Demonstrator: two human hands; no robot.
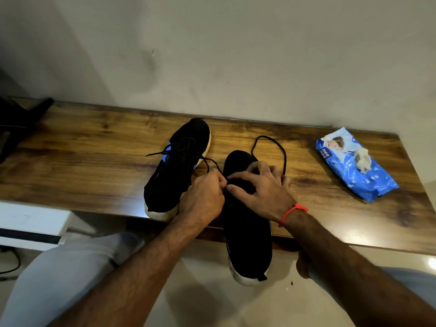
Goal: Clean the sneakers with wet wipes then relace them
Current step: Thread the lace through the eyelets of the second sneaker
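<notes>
A glossy, knotty brown wooden table [94,147] stands against a plain off-white wall [236,55]. On it lie two black knit sneakers with white rubber soles: the laced one [179,166] to the left, the near one [247,232] overhanging the edge. The left hand [203,197] pinches its black cord lace [271,147]; the right hand [262,187] curls over the eyelets, also gripping lace. A crinkly blue wet-wipe pack [356,166] lies well apart, to the right.

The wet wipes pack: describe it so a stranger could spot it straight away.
Start at the long wooden table against the pale wall and look to its right end, well clear of the two black sneakers. There lies the wet wipes pack, a soft blue and white pouch with a crumpled used wipe resting on top of it.
</notes>
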